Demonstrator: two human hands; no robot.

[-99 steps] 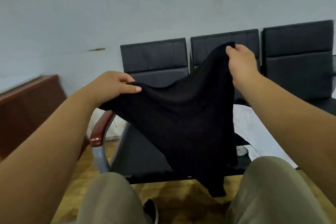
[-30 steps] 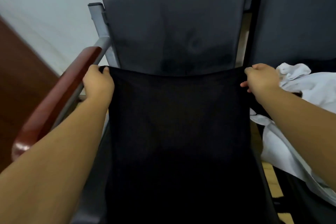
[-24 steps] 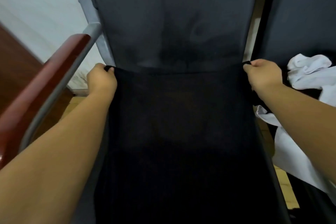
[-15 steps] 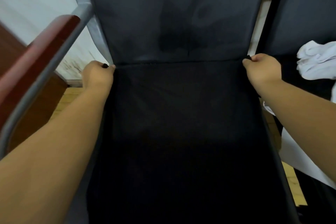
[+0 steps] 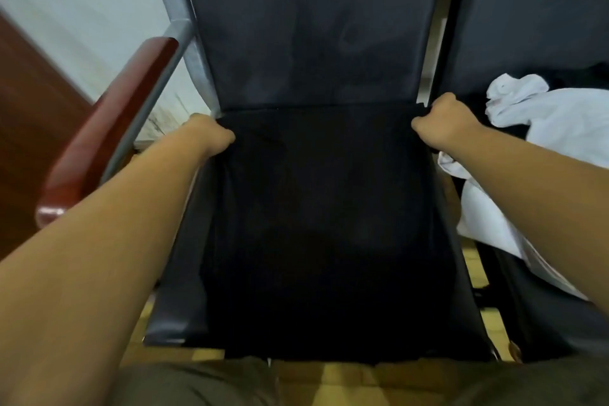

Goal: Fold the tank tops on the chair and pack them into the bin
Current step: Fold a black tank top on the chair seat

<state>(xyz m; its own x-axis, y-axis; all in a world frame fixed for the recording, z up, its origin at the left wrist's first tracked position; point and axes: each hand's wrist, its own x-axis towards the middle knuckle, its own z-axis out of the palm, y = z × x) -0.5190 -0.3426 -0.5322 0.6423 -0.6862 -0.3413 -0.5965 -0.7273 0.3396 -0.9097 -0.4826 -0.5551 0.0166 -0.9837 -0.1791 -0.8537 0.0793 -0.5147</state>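
Observation:
A black tank top (image 5: 323,208) lies spread flat across the seat of a dark chair (image 5: 309,30), its far edge along the crease below the backrest. My left hand (image 5: 211,137) grips the far left corner of the tank top. At the far right corner, my right hand (image 5: 443,122) grips the fabric with curled fingers. White garments (image 5: 540,122) lie crumpled on the seat to the right. No bin is in view.
A red-brown wooden armrest (image 5: 108,128) on a grey metal frame (image 5: 178,20) runs along the chair's left side. A second dark chair (image 5: 540,10) stands to the right. Wooden floor (image 5: 333,379) and my knees show at the bottom.
The black tank top went from hanging in the air to lying flat on the seat. Both hands still hold its far corners; my left hand has slid slightly toward me.

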